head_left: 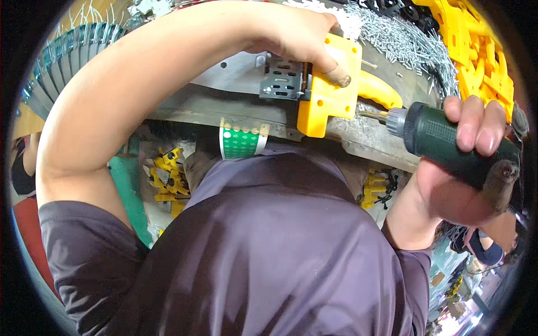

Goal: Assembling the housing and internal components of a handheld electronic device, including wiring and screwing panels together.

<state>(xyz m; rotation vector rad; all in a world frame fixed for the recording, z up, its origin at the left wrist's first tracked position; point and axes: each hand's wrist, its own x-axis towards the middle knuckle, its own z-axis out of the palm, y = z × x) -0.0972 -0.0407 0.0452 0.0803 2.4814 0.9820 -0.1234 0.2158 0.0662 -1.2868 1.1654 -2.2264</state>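
Yellow part [328,92] pinned by left hand [297,33] — screw heap [403,39] behind, right hand [465,168] driving screwdriver [448,140].

Screw pile [403,39] behind plastic part [328,95] — driver [448,140] right, apparently touching.

Around the yellow plastic housing [328,92] at the workbench edge [246,112], room is tight: the left hand [297,36] covers its top, the dark green screwdriver [448,140] blocks its right side, screws [403,39] crowd behind it, and only the bench strip to its left lies bare.
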